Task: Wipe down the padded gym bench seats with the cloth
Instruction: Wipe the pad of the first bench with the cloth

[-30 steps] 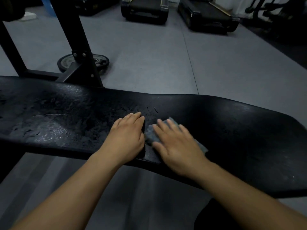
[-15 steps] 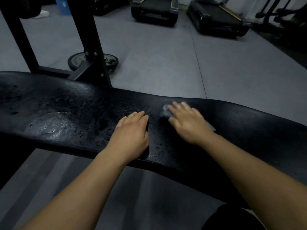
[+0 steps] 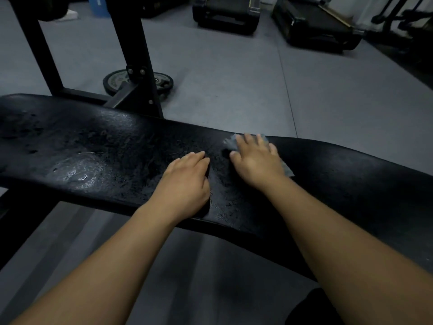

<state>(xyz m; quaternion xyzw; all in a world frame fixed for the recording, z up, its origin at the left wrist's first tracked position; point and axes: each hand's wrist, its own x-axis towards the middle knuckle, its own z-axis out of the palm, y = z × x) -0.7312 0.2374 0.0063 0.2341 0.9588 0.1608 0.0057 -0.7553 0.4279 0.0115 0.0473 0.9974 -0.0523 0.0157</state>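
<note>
A long black padded bench seat [image 3: 93,151] runs across the view, its surface wet and streaked on the left. My right hand [image 3: 256,160] presses flat on a grey-blue cloth [image 3: 232,143] at the far edge of the pad; only the cloth's corners show around the fingers and by the wrist. My left hand [image 3: 185,184] rests palm down on the pad just left of it, near the front edge, fingers straight and holding nothing.
The black bench frame upright [image 3: 133,55] rises behind the pad, with a weight plate [image 3: 161,83] lying on the grey floor beside it. Treadmills [image 3: 225,12] stand at the back, other machines at the far right.
My right hand has pushed the cloth away from me, from the pad's front edge to its far edge. My left hand has stayed in place on the pad.
</note>
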